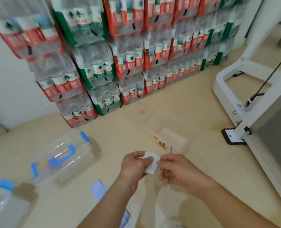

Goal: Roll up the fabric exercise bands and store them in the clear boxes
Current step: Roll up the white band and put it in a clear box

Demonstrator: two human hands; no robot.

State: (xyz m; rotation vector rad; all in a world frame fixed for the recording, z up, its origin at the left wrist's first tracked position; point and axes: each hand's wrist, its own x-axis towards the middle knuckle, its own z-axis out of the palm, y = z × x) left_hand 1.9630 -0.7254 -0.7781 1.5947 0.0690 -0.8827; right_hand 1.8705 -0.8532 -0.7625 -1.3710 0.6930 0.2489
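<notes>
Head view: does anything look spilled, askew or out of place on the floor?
Two marks on the floor look like dried spills: a small orange spot in front of the water bottle packs, and a yellowish smear beside the white frame's black foot. The leftmost packs sit tilted in their stack.

Packs of water bottles (pixel 128 63) are stacked along the back edge of the floor (pixel 194 112). A clear box (pixel 62 155) sits left of the left hand (pixel 134 165), a flat carton (pixel 169 142) just behind the right hand (pixel 181 171), a band (pixel 151 162) between both hands
</notes>
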